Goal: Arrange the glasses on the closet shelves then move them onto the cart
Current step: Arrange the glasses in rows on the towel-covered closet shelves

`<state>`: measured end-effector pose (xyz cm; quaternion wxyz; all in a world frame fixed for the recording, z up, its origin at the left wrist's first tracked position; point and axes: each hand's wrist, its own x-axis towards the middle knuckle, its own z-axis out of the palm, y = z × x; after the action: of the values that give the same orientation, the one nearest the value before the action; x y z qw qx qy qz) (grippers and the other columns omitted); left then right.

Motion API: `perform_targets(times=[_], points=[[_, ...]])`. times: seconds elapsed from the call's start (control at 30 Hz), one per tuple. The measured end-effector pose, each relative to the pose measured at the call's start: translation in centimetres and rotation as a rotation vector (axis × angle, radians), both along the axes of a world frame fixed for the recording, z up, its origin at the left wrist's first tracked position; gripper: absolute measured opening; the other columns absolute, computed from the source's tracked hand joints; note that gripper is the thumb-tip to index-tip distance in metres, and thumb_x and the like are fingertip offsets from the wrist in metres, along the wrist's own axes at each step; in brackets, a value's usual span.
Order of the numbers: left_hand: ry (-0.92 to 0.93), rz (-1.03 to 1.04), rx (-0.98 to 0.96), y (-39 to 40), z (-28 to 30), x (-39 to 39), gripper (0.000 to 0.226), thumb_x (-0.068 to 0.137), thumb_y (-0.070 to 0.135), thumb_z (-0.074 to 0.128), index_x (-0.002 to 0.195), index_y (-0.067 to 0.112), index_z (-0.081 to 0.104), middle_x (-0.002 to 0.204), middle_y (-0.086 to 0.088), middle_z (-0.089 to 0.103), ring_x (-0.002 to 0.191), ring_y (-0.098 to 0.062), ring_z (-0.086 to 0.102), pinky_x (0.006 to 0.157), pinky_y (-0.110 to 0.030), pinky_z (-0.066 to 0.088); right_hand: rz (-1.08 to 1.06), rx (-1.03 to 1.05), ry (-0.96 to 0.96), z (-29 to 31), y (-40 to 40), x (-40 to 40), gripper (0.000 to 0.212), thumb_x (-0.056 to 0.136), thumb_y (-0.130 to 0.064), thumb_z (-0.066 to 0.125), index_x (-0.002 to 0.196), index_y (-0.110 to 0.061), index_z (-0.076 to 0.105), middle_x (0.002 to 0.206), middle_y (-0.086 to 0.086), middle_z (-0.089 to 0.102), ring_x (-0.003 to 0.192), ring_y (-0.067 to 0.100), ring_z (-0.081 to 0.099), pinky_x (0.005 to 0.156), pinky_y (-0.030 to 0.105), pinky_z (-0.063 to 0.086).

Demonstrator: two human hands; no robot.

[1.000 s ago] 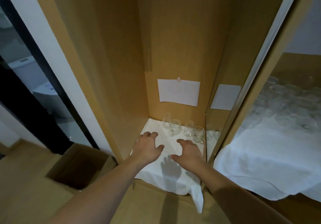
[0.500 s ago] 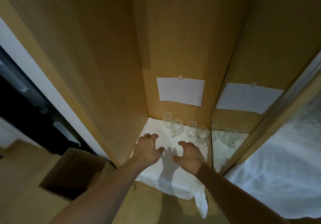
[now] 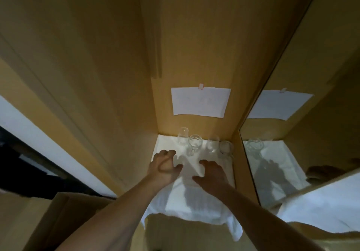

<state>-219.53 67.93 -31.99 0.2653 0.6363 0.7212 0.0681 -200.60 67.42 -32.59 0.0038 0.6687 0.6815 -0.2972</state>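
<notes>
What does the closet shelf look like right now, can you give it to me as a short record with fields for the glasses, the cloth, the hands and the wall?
glasses: four clear glasses in a row at the back of the shelf, upright
cloth: white cloth covers the shelf, front edge hanging over
left hand: over the cloth, fingers curled, holding no glass
right hand: over the cloth, fingers spread, holding nothing
wall: white paper sheet taped to the back panel above the glasses
right side: mirror panel reflecting cloth, glass and paper
</notes>
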Motion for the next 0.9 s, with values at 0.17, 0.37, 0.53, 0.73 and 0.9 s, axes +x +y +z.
perform_targets(times=[0.17,0.37,0.53,0.73,0.9], points=[[-0.023,-0.07,-0.023,1.8,-1.3,-2.1,0.06,0.096,0.05,0.056,0.149,0.025,0.041,0.147,-0.002,0.046,0.139,-0.026,0.039,0.107,-0.036,0.042,-0.065,-0.026,-0.002,-1.1,0.7,-1.6,0.074,0.09,-0.054,0.066,0.151,-0.024,0.038,0.141,0.006,0.051,0.131,0.026,0.048,0.108,0.034,0.041],[-0.088,-0.069,-0.05,4.0,-3.0,-3.0,0.062,0.095,0.05,0.059,0.149,0.023,0.042,0.146,-0.005,0.049,0.136,-0.027,0.045,0.107,-0.04,0.043,-0.122,-0.094,-0.014,-2.6,2.1,-2.1,0.074,0.09,-0.053,0.065,0.152,-0.025,0.036,0.144,0.007,0.049,0.134,0.027,0.047,0.111,0.034,0.039],[-0.178,0.031,0.004,6.4,-4.2,-2.9,0.059,0.095,0.046,0.063,0.146,0.02,0.048,0.143,-0.006,0.054,0.133,-0.025,0.05,0.107,-0.034,0.042,-0.128,-0.137,-0.011,-4.4,5.2,-1.8,0.073,0.09,-0.051,0.065,0.152,-0.024,0.037,0.144,0.007,0.049,0.134,0.027,0.047,0.108,0.035,0.041],[-0.184,0.143,-0.022,10.9,-6.0,-2.2,0.057,0.094,0.041,0.067,0.144,0.018,0.052,0.142,-0.007,0.056,0.13,-0.026,0.054,0.105,-0.032,0.043,-0.204,-0.209,0.083,-7.4,10.5,-1.6,0.07,0.089,-0.051,0.067,0.148,-0.021,0.042,0.142,0.009,0.052,0.132,0.026,0.049,0.109,0.033,0.039],[-0.205,0.219,-0.06,15.6,-10.2,-1.1,0.057,0.092,0.042,0.07,0.14,0.015,0.056,0.139,-0.009,0.06,0.128,-0.026,0.055,0.106,-0.034,0.043,-0.354,-0.248,0.164,-12.3,14.9,-0.9,0.064,0.09,-0.045,0.069,0.145,-0.019,0.047,0.142,0.007,0.056,0.133,0.023,0.05,0.108,0.032,0.038]])
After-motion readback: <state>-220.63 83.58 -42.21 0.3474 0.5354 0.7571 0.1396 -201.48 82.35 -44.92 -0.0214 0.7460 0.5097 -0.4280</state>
